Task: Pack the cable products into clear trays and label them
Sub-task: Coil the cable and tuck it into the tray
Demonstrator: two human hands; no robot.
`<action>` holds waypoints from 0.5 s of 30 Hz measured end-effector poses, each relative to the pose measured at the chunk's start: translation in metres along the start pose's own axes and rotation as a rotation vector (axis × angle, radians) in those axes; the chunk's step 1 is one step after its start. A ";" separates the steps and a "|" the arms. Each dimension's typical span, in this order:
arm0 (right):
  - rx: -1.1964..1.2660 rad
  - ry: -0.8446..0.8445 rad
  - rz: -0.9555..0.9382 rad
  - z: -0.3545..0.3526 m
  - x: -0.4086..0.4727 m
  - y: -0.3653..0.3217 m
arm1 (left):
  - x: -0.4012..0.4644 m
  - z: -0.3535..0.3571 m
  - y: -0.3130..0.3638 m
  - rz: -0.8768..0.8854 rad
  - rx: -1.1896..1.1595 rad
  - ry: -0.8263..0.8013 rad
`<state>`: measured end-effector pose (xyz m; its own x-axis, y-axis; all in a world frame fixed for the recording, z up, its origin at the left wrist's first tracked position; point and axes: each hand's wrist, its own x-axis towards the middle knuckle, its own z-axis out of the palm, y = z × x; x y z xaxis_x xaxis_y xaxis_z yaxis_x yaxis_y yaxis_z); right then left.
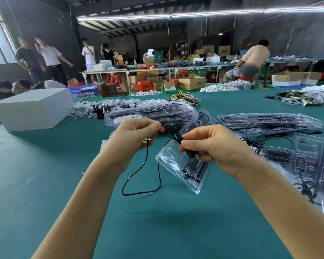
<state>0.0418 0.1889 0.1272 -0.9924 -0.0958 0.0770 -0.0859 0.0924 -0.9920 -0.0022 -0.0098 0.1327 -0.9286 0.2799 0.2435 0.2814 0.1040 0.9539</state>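
A thin black cable (144, 184) hangs in a loop above the green table (45, 174). My left hand (137, 135) pinches the cable at its upper part. My right hand (209, 144) grips a bundled part of the same cable together with a small metal plug end. Just below and behind my hands a clear tray (178, 161) is tilted up on its near corner, with black parts in its lower slots. Whether my right hand also holds the tray is hidden.
Stacks of filled clear trays lie behind (150, 113), at the right (269, 120) and at the far right (316, 165). A white box (32, 109) stands at the left. Bagged small parts (94, 109) and brass fittings (185, 98) lie further back. People stand at the rear.
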 end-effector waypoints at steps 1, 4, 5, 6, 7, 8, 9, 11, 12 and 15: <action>0.108 -0.008 0.039 -0.001 0.001 -0.001 | 0.000 0.007 -0.001 -0.030 -0.110 0.024; 0.317 -0.027 0.140 -0.001 0.001 -0.001 | -0.001 0.026 -0.001 -0.106 -0.387 0.103; 0.361 -0.032 0.171 -0.001 0.001 -0.001 | -0.002 0.030 -0.001 -0.116 -0.451 0.138; 0.405 -0.035 0.199 0.000 0.002 0.000 | -0.003 0.033 -0.002 -0.118 -0.492 0.178; 0.449 -0.037 0.227 0.000 0.003 0.001 | -0.004 0.036 -0.003 -0.114 -0.506 0.220; 0.491 -0.038 0.252 0.002 0.003 0.002 | -0.005 0.039 -0.004 -0.104 -0.499 0.263; 0.528 -0.038 0.273 0.004 0.004 0.002 | -0.006 0.042 -0.004 -0.092 -0.485 0.299; 0.581 -0.034 0.296 0.007 0.004 0.004 | -0.009 0.047 -0.004 -0.083 -0.457 0.340; 0.598 -0.029 0.299 0.009 0.004 0.005 | -0.010 0.049 -0.004 -0.088 -0.436 0.346; 0.612 0.006 0.292 0.011 0.005 0.006 | -0.012 0.050 -0.005 -0.095 -0.333 0.352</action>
<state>0.0378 0.1777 0.1205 -0.9679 -0.1463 -0.2043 0.2496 -0.4645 -0.8497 0.0196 0.0344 0.1161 -0.9879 -0.0619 0.1420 0.1521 -0.2131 0.9651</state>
